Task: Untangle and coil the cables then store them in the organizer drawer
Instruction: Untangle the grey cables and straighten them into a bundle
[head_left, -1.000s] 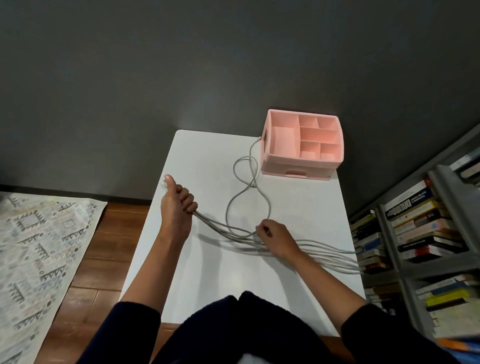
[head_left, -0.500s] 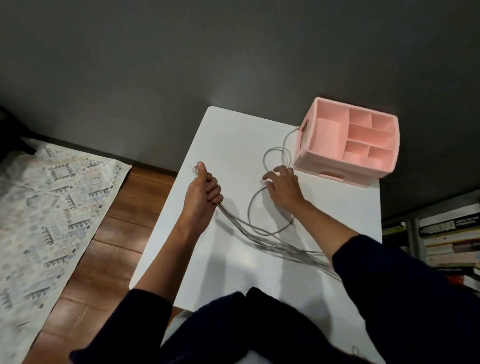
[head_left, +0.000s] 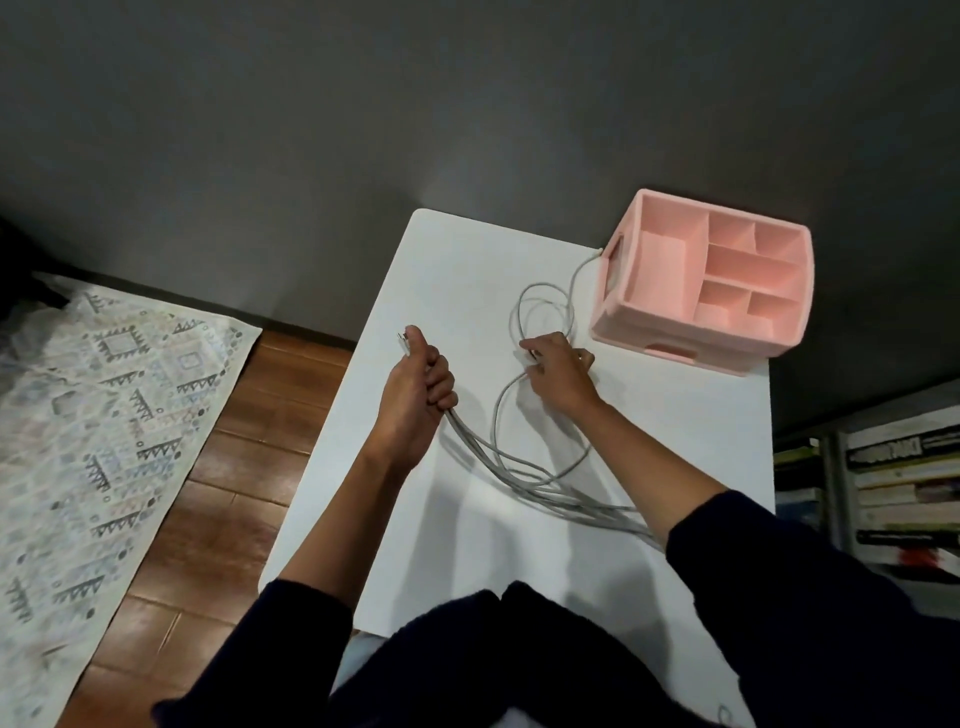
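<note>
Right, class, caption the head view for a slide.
Left hand grips bundled grey cable strands while right hand pinches a loop near the pink plastic organizer.

**Pretty sure you're in a room at home, not a workshop**

You're sat at a small white worktop (head_left: 467, 270) pushed up against a plain dark grey wall (head_left: 363, 104). On your left the floor (head_left: 249, 426) is warm brown wooden boards. A pale patterned rug (head_left: 104, 415) lies over them, a bit rumpled at the far end.

On your right there's a grey shelf unit (head_left: 834, 452) crammed with books (head_left: 904, 467), stacked flat with their spines facing out. The pink plastic organizer (head_left: 649, 332) on the worktop's far right corner is the little desk-tidy kind with open compartments on top, which fits too.

So it's a living room or a study corner, and I can't tell which from this angle.
</note>
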